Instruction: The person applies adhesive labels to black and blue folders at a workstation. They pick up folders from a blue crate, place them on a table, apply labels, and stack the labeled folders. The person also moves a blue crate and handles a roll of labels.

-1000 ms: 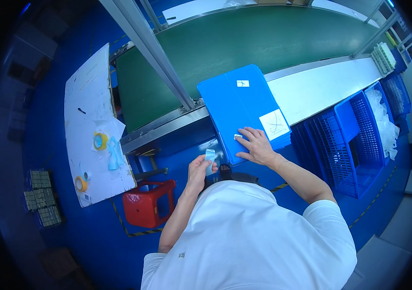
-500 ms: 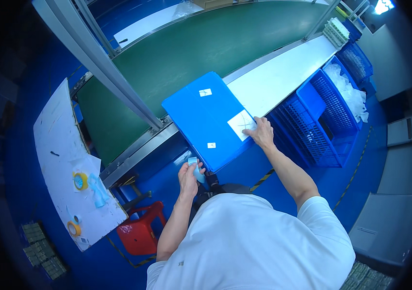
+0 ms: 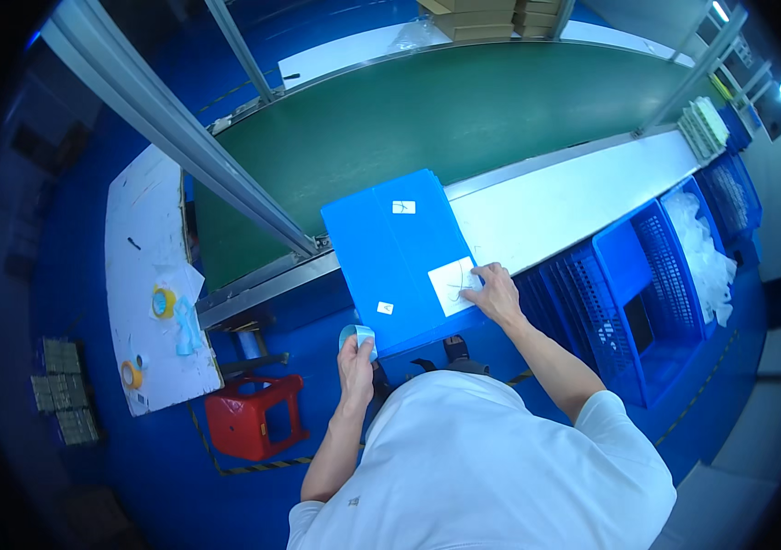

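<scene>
A person in a white shirt is looking down at a blue board (image 3: 399, 257) that is lying across the near edge of a white surface (image 3: 574, 197) and overhanging it toward the person. The right arm is reaching forward, bent slightly at the elbow. The right hand (image 3: 497, 293) is lying open, fingers spread flat, pressing on a white label (image 3: 451, 284) at the board's near right corner. The left arm is stretching straight ahead, lower down. The left hand (image 3: 354, 359) is closing around a pale blue tape roll (image 3: 357, 335), holding it just beside the board's near edge, below a small white sticker (image 3: 385, 308). Another small sticker (image 3: 403, 207) is sitting near the board's far edge.

Beyond the surface a green conveyor belt (image 3: 445, 110) is running across the view, with a grey metal post (image 3: 179, 137) slanting over it. To the left, a white side surface (image 3: 147, 275) is carrying more tape rolls (image 3: 163, 302). A red stool (image 3: 248, 417) is standing on the blue floor beside the left arm. Blue crates (image 3: 647, 275) are standing to the right.
</scene>
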`<state>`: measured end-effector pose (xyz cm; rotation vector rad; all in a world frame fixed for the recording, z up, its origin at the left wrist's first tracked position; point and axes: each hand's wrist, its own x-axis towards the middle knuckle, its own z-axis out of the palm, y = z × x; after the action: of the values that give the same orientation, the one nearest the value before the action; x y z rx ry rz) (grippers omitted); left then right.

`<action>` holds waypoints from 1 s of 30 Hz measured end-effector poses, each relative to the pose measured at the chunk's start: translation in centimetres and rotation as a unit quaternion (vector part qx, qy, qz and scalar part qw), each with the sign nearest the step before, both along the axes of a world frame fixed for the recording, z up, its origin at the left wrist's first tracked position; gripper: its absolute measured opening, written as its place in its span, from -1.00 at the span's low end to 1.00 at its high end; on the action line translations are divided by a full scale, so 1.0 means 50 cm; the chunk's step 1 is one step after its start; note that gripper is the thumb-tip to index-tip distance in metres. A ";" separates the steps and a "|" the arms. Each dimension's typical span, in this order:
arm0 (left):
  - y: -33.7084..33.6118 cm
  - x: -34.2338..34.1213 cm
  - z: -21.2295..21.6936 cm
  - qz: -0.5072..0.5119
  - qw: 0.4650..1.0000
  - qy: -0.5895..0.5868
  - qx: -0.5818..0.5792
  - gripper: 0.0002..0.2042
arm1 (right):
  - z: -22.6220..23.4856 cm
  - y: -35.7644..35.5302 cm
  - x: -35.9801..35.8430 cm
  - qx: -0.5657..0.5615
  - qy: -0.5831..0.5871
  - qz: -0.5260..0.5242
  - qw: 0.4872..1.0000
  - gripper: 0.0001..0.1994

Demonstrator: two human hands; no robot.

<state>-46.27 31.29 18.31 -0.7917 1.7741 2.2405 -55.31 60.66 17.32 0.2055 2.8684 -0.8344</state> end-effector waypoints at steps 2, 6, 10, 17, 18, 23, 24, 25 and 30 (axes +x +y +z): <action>0.039 0.011 -0.004 0.047 0.998 0.008 -0.029 -0.87 | 0.011 0.022 -0.002 -0.037 -0.037 0.033 0.998 -0.43; 0.081 0.052 -0.035 0.078 0.989 -0.021 -0.122 -0.87 | 0.026 0.049 -0.004 -0.184 -0.016 0.013 0.983 -0.36; 0.143 0.041 -0.014 0.140 0.990 -0.016 -0.013 -0.88 | 0.042 0.047 -0.004 -0.605 -0.062 -0.187 0.771 -0.52; 0.153 0.031 0.034 0.149 0.988 0.044 -0.014 -0.84 | -0.046 0.255 -0.095 -0.690 0.065 -0.269 0.669 -0.85; 0.147 0.030 0.046 0.143 0.988 0.052 -0.001 -0.84 | -0.073 0.318 -0.112 -0.688 0.079 -0.282 0.665 -0.83; 0.116 0.029 0.082 0.104 0.989 0.090 0.050 -0.78 | -0.247 0.534 -0.137 -0.609 0.085 -0.459 0.642 -0.78; 0.117 0.028 0.089 0.100 0.989 0.094 0.055 -0.76 | -0.281 0.554 -0.124 -0.561 0.054 -0.507 0.652 -0.77; 0.115 0.032 0.094 0.098 0.989 0.098 0.051 -0.70 | -0.304 0.554 -0.107 -0.498 0.036 -0.524 0.691 -0.77; 0.099 0.049 0.101 0.088 0.990 0.111 0.028 -0.70 | -0.276 0.445 -0.037 -0.196 0.189 -0.444 0.854 -0.62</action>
<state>-43.83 36.25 23.35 -0.7402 1.7857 2.5711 -57.15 82.90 3.52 1.5369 2.7545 -1.7369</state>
